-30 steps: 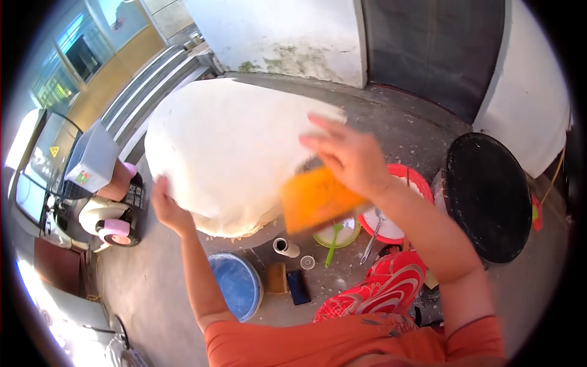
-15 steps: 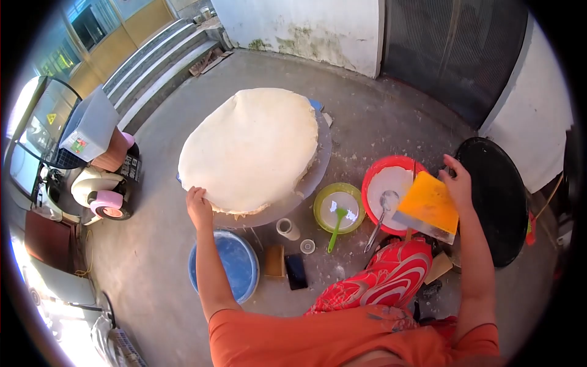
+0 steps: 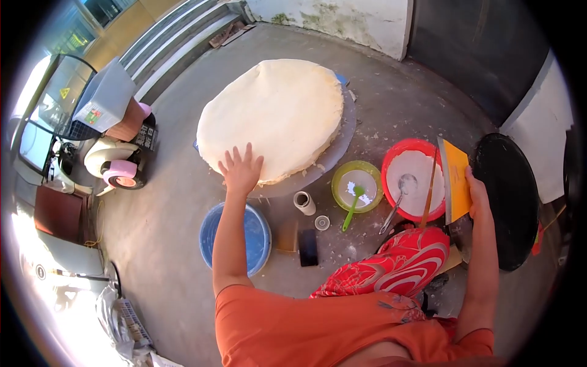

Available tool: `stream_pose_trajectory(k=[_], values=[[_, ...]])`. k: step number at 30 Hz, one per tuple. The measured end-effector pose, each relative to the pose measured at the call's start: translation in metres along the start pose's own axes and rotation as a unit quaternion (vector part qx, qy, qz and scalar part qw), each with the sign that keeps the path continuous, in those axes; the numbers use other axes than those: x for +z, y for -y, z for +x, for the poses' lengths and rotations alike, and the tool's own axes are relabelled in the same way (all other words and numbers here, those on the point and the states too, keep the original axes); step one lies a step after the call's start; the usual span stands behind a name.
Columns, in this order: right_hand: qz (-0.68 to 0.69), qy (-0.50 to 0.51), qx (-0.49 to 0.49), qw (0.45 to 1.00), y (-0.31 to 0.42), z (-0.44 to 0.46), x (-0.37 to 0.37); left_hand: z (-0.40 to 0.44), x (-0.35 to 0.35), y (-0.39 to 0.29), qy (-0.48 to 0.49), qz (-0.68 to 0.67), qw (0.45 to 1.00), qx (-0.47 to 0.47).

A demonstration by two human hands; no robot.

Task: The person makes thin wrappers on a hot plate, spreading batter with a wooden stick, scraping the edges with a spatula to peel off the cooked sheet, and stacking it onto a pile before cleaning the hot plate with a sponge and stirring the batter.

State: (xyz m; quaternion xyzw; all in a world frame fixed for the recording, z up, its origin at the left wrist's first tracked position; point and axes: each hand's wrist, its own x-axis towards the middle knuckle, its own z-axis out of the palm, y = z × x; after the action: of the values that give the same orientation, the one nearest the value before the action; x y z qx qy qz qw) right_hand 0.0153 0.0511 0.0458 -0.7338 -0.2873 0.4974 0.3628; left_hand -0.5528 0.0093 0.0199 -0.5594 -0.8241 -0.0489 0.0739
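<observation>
A thick, round, pale stack of what looks like thin flatbread sheets lies on a round grey board. My left hand rests on its near edge, palm down with the fingers spread. In my right hand is a yellow scraper with a metal edge, its blade turned to the left. The scraper is beside a red basin of whitish batter. A metal ladle and a thin wooden stick lean in that basin.
Left of the red basin are a lime-green bowl with a green spatula, a white jar, its lid, a phone and a blue basin. A black round pan stands right. A scooter is parked left.
My left hand has gone from curled at the stack's edge to flat and spread on top. My right hand has turned the scraper upright. The whole view has shifted slightly.
</observation>
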Motion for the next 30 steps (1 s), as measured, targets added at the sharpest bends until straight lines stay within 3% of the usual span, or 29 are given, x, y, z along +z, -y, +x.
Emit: stream_pose_trajectory(k=[1,7,9,12,15,17,18,19,20,21,22,23,24,26,28,30], values=[[-0.003,0.005,-0.002,1.000,0.002,-0.002,0.005,0.004,0.000,-0.002,0.064,-0.004,0.998,-0.019],[0.042,0.025,-0.005,0.999,0.012,-0.029,0.036,0.009,0.007,0.000,0.111,-0.001,0.994,-0.023],[0.171,0.153,-0.041,0.972,-0.003,-0.011,0.038,0.010,0.012,0.000,0.109,-0.010,0.994,-0.021],[0.278,0.231,-0.033,0.932,0.000,-0.017,0.062,0.012,0.015,0.004,0.104,-0.062,0.992,-0.032],[0.315,0.290,-0.012,0.904,0.014,-0.045,0.087,0.000,0.015,-0.001,0.042,-0.072,0.997,-0.007],[0.335,0.319,-0.015,0.886,0.013,-0.049,0.105,-0.013,0.012,-0.022,-0.167,-0.065,0.982,0.059],[0.354,0.346,-0.020,0.869,0.014,-0.052,0.113,-0.028,-0.001,-0.048,-0.120,-0.242,0.958,0.094],[0.355,0.341,-0.022,0.870,0.019,-0.058,0.123,-0.047,-0.019,-0.080,-0.066,-0.412,0.900,0.126],[0.371,0.365,-0.025,0.854,0.023,-0.067,0.134,-0.067,-0.026,-0.109,0.091,-0.611,0.779,0.110],[0.385,0.391,-0.029,0.836,0.026,-0.075,0.145,-0.084,-0.036,-0.133,0.166,-0.753,0.627,0.106],[0.384,0.393,-0.029,0.835,0.029,-0.085,0.155,-0.096,-0.043,-0.148,0.230,-0.816,0.518,0.111],[0.373,0.393,-0.025,0.840,0.032,-0.096,0.164,-0.105,-0.061,-0.164,0.190,-0.852,0.481,0.081],[0.363,0.392,-0.021,0.845,0.032,-0.104,0.172,-0.104,-0.059,-0.166,0.186,-0.851,0.484,0.078],[0.333,0.414,-0.032,0.847,0.026,-0.111,0.185,-0.096,-0.057,-0.164,0.168,-0.878,0.441,-0.082],[0.179,0.404,-0.045,0.896,0.030,-0.123,0.186,-0.086,-0.063,-0.150,0.110,-0.880,0.451,-0.106],[0.161,0.377,-0.040,0.911,0.026,-0.122,0.170,-0.065,-0.051,-0.123,-0.007,-0.868,0.476,-0.140]])
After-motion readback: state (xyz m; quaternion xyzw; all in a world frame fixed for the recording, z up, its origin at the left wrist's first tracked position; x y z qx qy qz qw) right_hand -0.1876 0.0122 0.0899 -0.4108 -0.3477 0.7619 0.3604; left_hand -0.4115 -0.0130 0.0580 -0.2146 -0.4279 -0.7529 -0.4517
